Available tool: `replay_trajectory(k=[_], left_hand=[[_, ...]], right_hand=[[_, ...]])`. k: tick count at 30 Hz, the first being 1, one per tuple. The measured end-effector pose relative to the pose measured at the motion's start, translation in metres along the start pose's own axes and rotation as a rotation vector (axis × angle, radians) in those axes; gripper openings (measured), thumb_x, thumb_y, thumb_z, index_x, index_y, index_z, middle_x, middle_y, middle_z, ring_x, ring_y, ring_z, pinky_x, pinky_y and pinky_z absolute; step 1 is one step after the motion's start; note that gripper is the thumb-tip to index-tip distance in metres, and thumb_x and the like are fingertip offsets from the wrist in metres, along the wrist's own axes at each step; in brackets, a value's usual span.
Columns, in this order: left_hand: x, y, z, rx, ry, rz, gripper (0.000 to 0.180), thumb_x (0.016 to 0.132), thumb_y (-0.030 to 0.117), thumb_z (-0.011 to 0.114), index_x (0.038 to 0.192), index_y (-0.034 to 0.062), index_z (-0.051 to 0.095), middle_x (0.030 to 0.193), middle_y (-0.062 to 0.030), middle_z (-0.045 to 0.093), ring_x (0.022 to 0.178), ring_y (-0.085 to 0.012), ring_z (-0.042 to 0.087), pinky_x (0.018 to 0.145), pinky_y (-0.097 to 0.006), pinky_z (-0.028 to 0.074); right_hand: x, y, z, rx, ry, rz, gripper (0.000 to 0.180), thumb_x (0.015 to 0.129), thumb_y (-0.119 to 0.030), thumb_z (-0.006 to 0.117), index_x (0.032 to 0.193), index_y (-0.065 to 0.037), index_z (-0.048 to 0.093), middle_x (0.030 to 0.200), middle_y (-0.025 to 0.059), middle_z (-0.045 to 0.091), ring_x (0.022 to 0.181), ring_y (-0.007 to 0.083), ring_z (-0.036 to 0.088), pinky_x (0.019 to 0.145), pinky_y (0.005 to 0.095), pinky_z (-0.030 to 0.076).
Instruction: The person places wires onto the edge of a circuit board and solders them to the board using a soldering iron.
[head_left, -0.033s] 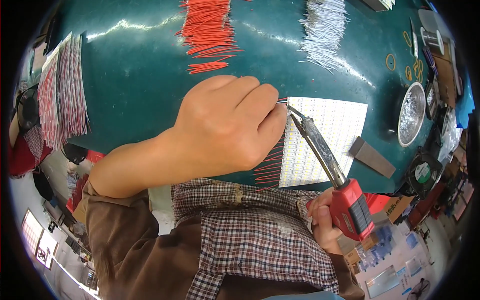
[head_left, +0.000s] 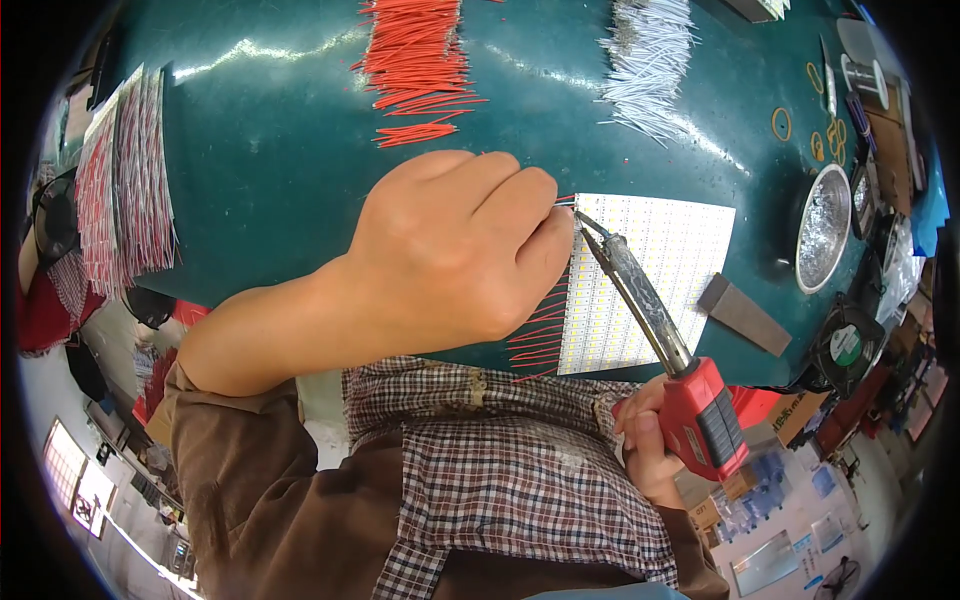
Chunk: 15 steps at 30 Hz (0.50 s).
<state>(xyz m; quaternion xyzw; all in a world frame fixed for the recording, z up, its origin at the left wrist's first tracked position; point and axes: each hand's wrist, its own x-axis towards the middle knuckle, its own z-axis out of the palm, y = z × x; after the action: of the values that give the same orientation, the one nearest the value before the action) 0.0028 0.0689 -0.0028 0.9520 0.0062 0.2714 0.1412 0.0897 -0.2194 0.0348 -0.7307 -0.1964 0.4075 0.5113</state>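
Note:
My left hand (head_left: pixel 455 255) is closed in a pinch and holds a thin red wire against the top left corner of a white panel of LED strips (head_left: pixel 655 270). My right hand (head_left: pixel 650 440) grips the red handle of a soldering iron (head_left: pixel 665 345), whose metal tip touches the same corner right by my left fingertips. Several red wires (head_left: pixel 535 335) stick out along the panel's left edge. The panel lies on a dark green table (head_left: pixel 280 150).
Loose red wires (head_left: pixel 410 60) and white wires (head_left: pixel 650 60) lie in piles at the far side. A round metal dish (head_left: pixel 822 228), a grey block (head_left: pixel 742 315) and a small fan (head_left: pixel 848 345) sit to the right. Stacked wired panels (head_left: pixel 125 180) rest at the left.

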Motion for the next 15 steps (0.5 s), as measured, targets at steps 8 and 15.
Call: replay_trajectory(k=[8,15], left_hand=[[0.0010,0.0009,-0.0010,-0.023,-0.028,-0.020,0.020,0.064,0.007,0.073,0.084,0.0045,0.071,0.069,-0.0004,0.051,0.056,-0.0133,0.050,0.046,-0.027,0.035],[0.0016,0.0010,-0.0011,-0.006,-0.027,-0.013,0.023,0.063,0.008,0.072,0.086,0.0049,0.071,0.072,-0.0004,0.052,0.059,-0.0137,0.051,0.047,-0.028,0.035]], right_hand=[[0.0000,-0.0027,0.0050,0.067,0.084,-0.007,0.024,0.092,-0.021,0.062,0.090,-0.003,0.047,0.076,0.0064,0.048,0.047,0.0087,0.041,0.047,0.0264,0.042],[0.0000,-0.0029,0.0037,0.033,0.065,-0.041,0.027,0.093,-0.023,0.062,0.099,-0.001,0.049,0.080,0.0067,0.049,0.046,0.0079,0.041,0.047,0.0264,0.042]])
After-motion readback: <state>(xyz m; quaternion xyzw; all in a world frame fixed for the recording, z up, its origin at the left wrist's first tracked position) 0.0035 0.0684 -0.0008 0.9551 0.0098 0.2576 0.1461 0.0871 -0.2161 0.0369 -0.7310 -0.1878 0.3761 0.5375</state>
